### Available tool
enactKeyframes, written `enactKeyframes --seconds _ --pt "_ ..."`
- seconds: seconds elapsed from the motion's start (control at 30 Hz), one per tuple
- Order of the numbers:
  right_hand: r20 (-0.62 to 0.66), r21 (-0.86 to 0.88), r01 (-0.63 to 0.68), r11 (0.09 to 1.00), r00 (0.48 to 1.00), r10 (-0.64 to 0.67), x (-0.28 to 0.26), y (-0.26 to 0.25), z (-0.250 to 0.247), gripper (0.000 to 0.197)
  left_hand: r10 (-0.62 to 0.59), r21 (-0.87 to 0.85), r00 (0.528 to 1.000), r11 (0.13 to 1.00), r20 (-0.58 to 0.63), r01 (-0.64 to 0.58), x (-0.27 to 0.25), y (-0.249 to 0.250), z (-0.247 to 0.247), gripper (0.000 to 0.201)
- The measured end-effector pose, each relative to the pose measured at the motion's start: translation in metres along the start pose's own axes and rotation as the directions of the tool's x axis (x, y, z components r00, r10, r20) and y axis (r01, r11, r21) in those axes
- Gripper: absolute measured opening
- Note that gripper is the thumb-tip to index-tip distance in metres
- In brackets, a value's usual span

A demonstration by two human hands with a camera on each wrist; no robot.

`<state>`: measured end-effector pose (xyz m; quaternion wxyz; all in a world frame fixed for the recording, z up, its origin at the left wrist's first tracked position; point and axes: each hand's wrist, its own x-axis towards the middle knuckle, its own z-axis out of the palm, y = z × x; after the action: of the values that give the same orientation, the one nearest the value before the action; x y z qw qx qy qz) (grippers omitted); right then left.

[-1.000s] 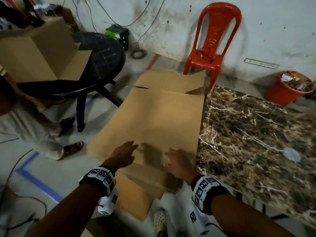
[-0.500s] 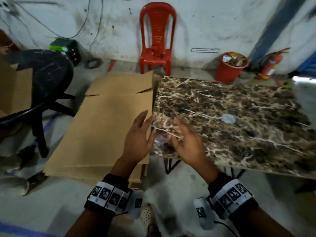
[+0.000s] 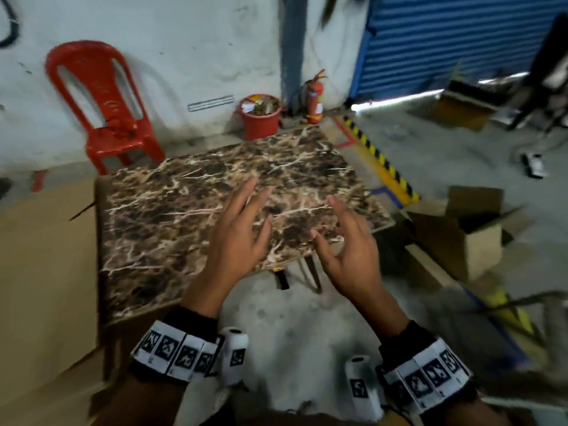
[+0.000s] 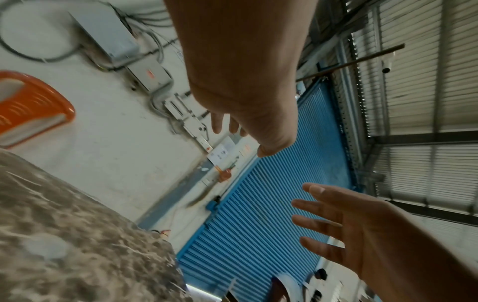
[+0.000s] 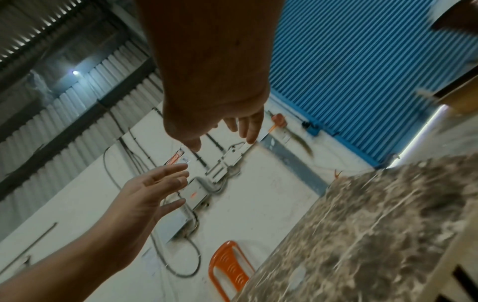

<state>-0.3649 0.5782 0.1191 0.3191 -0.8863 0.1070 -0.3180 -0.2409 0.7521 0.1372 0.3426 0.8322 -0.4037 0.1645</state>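
Note:
Both of my hands hover in the air above the near right part of a brown marble-patterned table. My left hand has its fingers spread and straight, holding nothing. My right hand is beside it, palm turned inward, fingers relaxed and empty. In the left wrist view my left hand reaches forward and the right hand shows at lower right. In the right wrist view my right hand is at top and the left hand lower left. Flat cardboard sheets lie left of the table.
A red plastic chair stands at the wall behind the table. A red bucket with rubbish and a fire extinguisher stand near a blue roller shutter. An open cardboard box sits on the floor at right.
My view has swung right, from the cardboard sheets to the marble table. Both hands left the cardboard, rose and moved right, and now hover open over the table.

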Motion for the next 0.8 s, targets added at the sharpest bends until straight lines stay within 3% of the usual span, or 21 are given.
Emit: enactKeyframes --seconds 0.2,0.37,0.8 --pt "-0.179 -0.021 -0.089 0.996 0.98 0.084 0.012 0.064 -0.065 0.057 0.129 -0.065 0.991 0.99 0.042 -0.126 0.064 0.054 0.07 0.043" --pt "-0.198 -0.022 -0.19 0.981 0.963 0.182 0.042 0.123 -0.086 0.058 0.193 -0.093 0.98 0.978 0.046 -0.188 0.116 0.059 0.127 0.044" --pt "-0.138 -0.105 -0.27 0.957 0.957 0.255 0.215 0.268 -0.095 0.062 0.072 -0.155 0.996 0.986 0.047 -0.064 0.285 0.01 0.268 0.043"
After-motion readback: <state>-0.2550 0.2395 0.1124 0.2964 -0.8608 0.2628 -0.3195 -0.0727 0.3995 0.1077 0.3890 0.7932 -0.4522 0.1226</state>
